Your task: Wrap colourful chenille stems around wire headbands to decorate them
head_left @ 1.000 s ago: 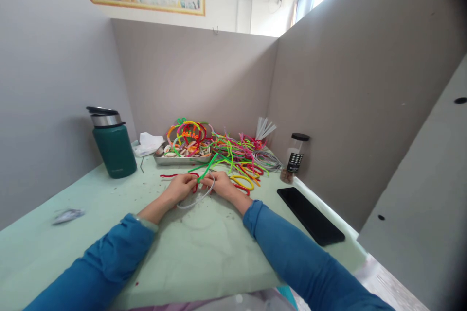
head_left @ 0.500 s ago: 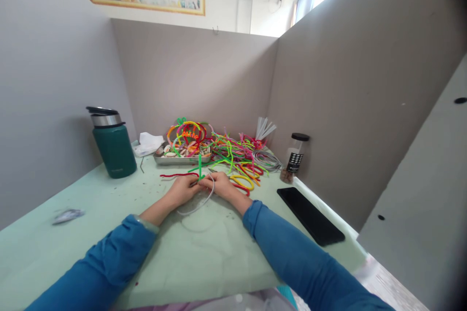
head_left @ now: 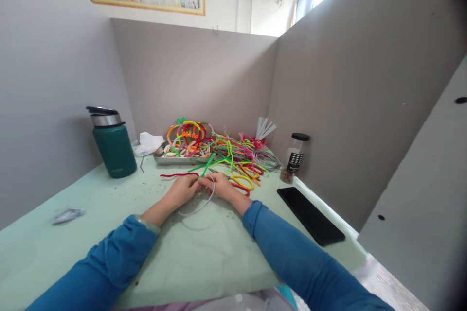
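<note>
My left hand (head_left: 183,189) and my right hand (head_left: 219,186) meet fingertip to fingertip just above the table, both closed in a pinch. A fuzzy green pipe cleaner (head_left: 208,164) sticks up from between the fingers, leaning right. From the same spot a thin grey wire (head_left: 199,211) curves over my right fingers and down in a loose arc. The point where wire and pipe cleaner meet is hidden by the fingers. Behind my left hand lies a dark red pipe cleaner (head_left: 178,175).
Behind the hands are a metal tray (head_left: 182,160) of wood slices and bent pipe-cleaner shapes, a multicoloured pipe-cleaner heap (head_left: 233,148), coiled grey wire (head_left: 268,160) and yellow-and-red scissor-like handles (head_left: 243,182). A green bottle (head_left: 115,150) stands left; a jar (head_left: 294,159) and black phone (head_left: 310,215) sit right.
The green pipe cleaner has tipped from upright to a rightward lean. My hands have stayed almost in place, and the wire's arc has shifted slightly.
</note>
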A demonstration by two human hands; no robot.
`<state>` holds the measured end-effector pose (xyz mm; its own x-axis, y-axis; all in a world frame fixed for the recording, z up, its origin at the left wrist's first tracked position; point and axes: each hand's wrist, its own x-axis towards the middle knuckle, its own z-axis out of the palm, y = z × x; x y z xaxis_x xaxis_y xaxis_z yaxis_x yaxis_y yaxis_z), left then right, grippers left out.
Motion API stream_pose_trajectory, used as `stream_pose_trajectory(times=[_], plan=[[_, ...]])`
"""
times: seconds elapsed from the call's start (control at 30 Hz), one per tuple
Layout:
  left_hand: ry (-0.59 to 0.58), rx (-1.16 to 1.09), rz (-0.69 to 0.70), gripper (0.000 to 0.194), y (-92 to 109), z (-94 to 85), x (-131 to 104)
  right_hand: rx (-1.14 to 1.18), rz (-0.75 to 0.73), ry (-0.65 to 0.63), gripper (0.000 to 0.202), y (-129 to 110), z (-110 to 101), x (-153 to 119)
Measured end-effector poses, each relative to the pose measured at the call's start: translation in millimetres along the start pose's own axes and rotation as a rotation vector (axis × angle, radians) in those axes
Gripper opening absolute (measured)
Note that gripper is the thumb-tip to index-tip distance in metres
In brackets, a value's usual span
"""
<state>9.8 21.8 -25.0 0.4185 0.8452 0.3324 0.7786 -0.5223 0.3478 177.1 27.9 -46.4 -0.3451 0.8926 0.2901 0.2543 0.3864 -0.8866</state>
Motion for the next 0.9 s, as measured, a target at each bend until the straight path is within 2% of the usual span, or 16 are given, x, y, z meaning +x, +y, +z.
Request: stream_pose_trajectory(times=[0.2, 0.4, 0.6, 0.9], plan=[[0.000, 0.058, -0.026, 0.024, 2.0, -0.3, -1.0, -0.175, -0.042, 0.002, 0.044, 4.7, 0.0, 1.8], [-0.018, 0.032, -0.008, 0.030, 3.7, -0.5, -1.1, -0.077, -0.074, -0.031, 0.044, -0.9, 0.5, -2.2], [-0.047, -0.034, -0.039, 0.034, 0.5, -0.4, 1.2, -0.059, -0.035, -0.036, 0.043, -3.3, 0.9, -3.6], [-0.011, -0.053, -0.087, 0.026, -0.9, 1.2, 2.8, -0.101, -0.045, -0.002, 0.041, 5.9, 1.4, 2.5]])
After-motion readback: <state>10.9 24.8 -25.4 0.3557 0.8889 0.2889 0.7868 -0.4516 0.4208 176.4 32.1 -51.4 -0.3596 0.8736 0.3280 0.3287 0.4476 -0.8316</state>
